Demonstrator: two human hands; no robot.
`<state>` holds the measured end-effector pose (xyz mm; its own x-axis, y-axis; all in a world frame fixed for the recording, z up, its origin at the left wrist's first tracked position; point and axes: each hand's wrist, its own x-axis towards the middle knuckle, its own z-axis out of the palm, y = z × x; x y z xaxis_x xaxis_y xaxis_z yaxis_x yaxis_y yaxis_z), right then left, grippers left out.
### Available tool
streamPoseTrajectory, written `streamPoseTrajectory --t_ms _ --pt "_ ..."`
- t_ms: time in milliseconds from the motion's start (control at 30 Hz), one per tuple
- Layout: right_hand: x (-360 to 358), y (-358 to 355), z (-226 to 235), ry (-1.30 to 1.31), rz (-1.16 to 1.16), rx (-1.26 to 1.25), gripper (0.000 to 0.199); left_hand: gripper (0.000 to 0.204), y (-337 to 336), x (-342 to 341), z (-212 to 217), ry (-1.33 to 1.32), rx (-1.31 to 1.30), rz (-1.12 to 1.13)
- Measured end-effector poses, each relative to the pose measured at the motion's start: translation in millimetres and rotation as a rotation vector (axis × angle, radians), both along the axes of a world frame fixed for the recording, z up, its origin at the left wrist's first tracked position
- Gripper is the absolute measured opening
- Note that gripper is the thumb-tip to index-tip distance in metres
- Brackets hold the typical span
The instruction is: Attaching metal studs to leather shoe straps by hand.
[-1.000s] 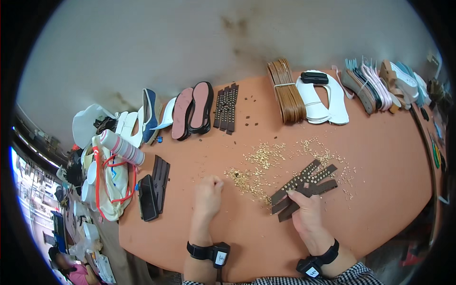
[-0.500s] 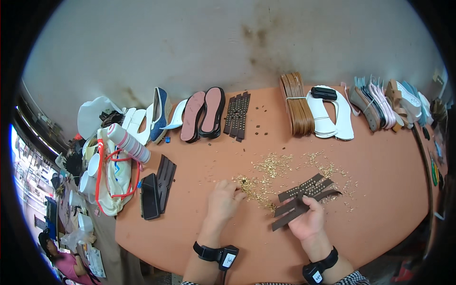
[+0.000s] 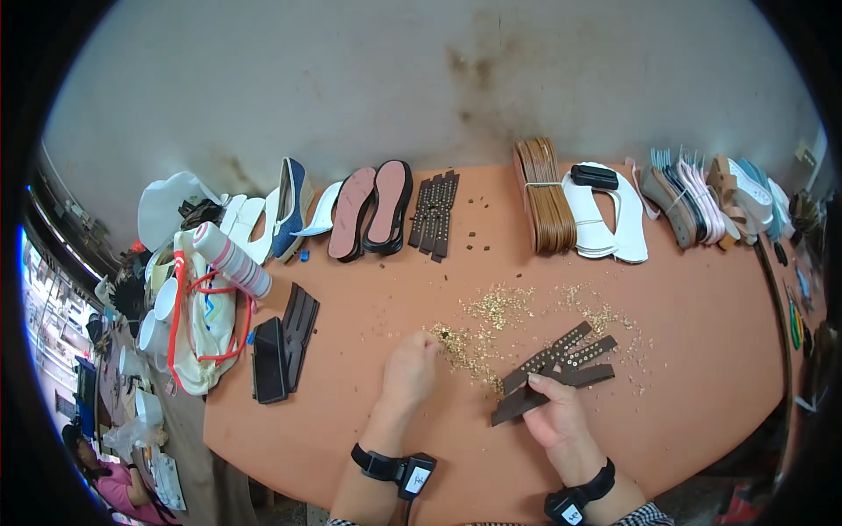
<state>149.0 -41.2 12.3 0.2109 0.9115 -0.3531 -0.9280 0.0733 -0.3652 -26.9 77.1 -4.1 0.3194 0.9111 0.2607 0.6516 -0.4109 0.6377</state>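
Note:
My right hand [image 3: 554, 414] grips dark brown shoe straps [image 3: 561, 361], its thumb pressed on top. The strips fan out toward the far right, and rows of small gold studs show on some of them. To the left, my left hand [image 3: 409, 368] is closed with its fingertips pinched together at the edge of the scattered gold studs [image 3: 474, 351]. Whether something tiny sits in that pinch is hidden. More gold studs [image 3: 495, 307] lie loose beyond the hands.
Studded straps [image 3: 434, 215], pink-topped soles [image 3: 388, 206], a blue shoe [image 3: 292, 215], a tied brown bundle [image 3: 544, 197] and white cutouts [image 3: 627, 215] line the far edge. At left are a black case [image 3: 269, 359], plain straps [image 3: 301, 329] and a striped bottle [image 3: 230, 259]. A co-worker in pink [image 3: 123, 491] sits beyond.
My right hand has turned the straps slightly, and their fanned ends have drawn closer together. My left hand's fingers have curled in tighter at the stud pile. The whole view has shifted a little.

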Motion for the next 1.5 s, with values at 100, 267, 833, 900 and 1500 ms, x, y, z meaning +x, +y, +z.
streamPoseTrajectory --t_ms 100,267,833,900,1500 --pt "2 -1 -2 -0.063 -0.028 -0.036 0.020 0.006 4 1 -10 -0.413 -0.333 0.056" --pt "-4 0 0 -0.224 -0.085 -0.055 0.019 0.003 -5 4 5 -0.708 -0.696 0.065" --pt "-5 0 7 -0.400 -0.112 -0.046 0.015 0.012 -51 37 31 -0.833 -0.569 -0.281" --pt "-5 -3 9 -0.386 -0.095 -0.046 0.015 0.012 -55 40 34 -0.851 -0.545 -0.278" --pt "-7 -4 9 -0.441 -0.129 -0.024 0.014 0.013 -62 44 40 -0.738 -0.408 -0.286"
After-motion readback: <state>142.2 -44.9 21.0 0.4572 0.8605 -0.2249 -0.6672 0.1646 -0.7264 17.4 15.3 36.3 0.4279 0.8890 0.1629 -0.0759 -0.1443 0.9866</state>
